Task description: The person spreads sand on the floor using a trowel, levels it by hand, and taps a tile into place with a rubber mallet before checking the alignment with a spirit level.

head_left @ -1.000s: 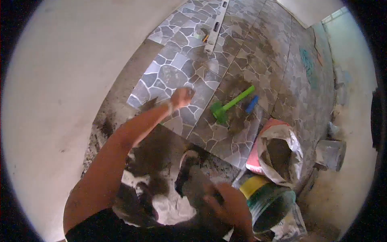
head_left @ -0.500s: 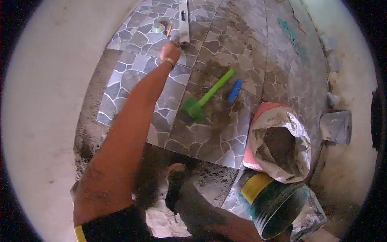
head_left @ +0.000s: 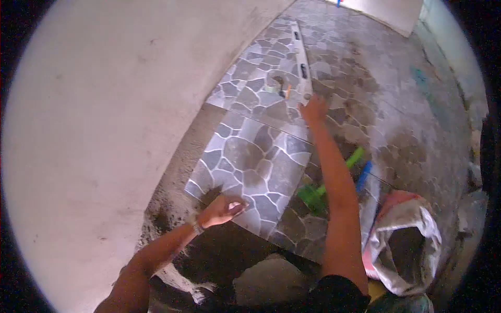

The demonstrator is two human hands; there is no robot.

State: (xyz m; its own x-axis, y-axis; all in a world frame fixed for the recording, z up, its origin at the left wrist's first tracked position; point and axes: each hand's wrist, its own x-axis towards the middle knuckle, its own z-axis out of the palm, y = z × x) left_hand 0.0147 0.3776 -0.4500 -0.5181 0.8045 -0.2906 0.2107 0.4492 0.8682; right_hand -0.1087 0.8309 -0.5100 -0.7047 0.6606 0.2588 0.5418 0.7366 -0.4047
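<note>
My right hand [head_left: 314, 109] reaches forward, its fingers closed around the near end of a long spirit level [head_left: 302, 65] that lies on the stone-patterned tiles. My left hand [head_left: 222, 209], with a band at the wrist, is over the front edge of the nearest tile [head_left: 255, 156]. Its fingers are curled about something small and whitish that I cannot make out. Left of the level, an orange pencil-like stick [head_left: 289, 92] lies beside a pale ring-shaped item [head_left: 272, 86]. A green mallet [head_left: 313, 200] is partly hidden behind my right forearm, next to a blue tool [head_left: 365, 173].
An open sack [head_left: 378, 250] stands at the right, with a bucket [head_left: 404, 304] partly visible below it. A grey pail [head_left: 472, 208] is by the right wall. Bare mortar [head_left: 182, 156] runs along the left wall [head_left: 104, 104].
My left hand has drawn back from beside the pencil-like stick to the tile's front edge. My right hand has come into view and taken hold of the level's end. The view has shifted.
</note>
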